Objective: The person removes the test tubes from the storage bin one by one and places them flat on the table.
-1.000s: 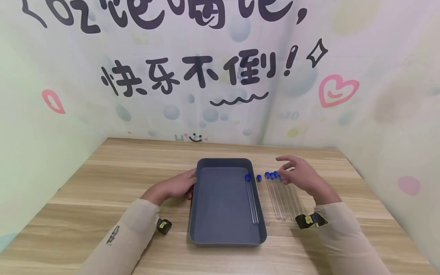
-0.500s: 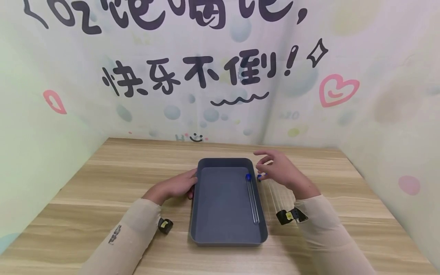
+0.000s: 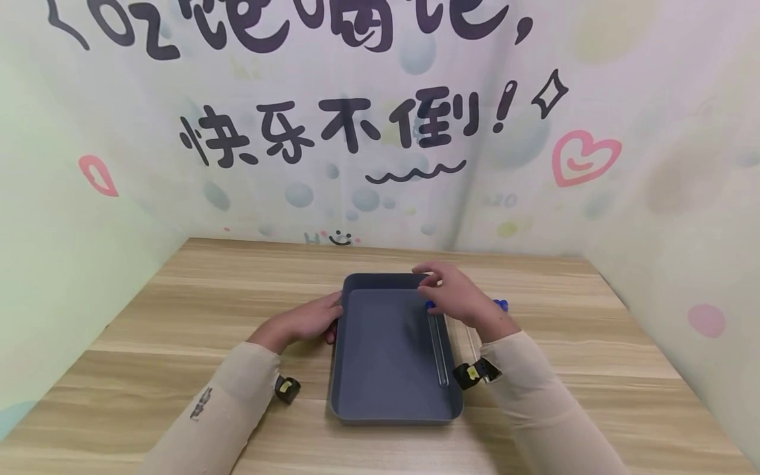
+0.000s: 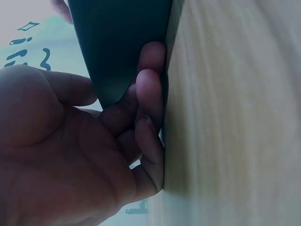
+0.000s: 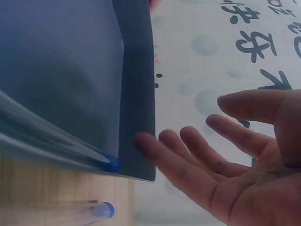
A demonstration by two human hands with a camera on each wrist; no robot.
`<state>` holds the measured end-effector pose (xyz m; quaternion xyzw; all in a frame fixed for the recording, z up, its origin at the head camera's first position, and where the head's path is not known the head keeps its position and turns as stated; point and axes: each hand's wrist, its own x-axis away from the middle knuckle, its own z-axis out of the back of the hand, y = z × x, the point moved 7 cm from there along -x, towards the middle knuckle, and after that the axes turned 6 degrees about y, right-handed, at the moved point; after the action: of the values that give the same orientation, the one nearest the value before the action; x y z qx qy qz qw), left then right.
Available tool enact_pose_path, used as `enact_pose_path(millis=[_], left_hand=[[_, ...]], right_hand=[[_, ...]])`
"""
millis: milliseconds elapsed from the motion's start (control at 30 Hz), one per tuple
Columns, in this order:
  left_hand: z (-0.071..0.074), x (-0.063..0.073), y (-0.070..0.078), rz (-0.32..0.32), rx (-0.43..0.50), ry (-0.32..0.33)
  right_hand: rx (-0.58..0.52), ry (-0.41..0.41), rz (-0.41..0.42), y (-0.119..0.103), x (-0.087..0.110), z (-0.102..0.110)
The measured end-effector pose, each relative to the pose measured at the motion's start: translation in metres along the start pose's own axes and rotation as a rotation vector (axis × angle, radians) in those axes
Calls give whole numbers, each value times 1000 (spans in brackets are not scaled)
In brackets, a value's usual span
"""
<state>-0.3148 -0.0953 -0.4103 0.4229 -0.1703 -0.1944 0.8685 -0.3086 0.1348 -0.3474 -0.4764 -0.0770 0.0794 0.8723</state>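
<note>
A dark grey tray (image 3: 386, 369) stands on the table, one clear test tube (image 3: 438, 353) with a blue cap lying along its right side. My left hand (image 3: 304, 321) holds the tray's left edge; in the left wrist view its thumb meets the rim and its curled fingers (image 4: 149, 92) lie against the outer wall. Over the tray's far right rim hovers my right hand (image 3: 454, 297), partly covering the tube's cap. In the right wrist view its fingers (image 5: 188, 174) are spread, with nothing between them. Another blue-capped test tube (image 5: 101, 210) lies outside the tray.
Blue caps (image 3: 501, 305) of more test tubes show past my right wrist, which hides most of those tubes. The wooden table (image 3: 208, 290) ends at a printed wall cloth (image 3: 285, 218) behind, with walls on both sides.
My right hand has moved left, from above the row of test tubes to over the tray's right rim. The left hand keeps its place on the tray.
</note>
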Motion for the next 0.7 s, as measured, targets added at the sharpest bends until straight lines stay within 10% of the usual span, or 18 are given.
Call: enact_pose_path(millis=[700], left_hand=[[0, 0, 0, 3, -6, 3]], right_hand=[[-19, -61, -99, 8, -3, -13]])
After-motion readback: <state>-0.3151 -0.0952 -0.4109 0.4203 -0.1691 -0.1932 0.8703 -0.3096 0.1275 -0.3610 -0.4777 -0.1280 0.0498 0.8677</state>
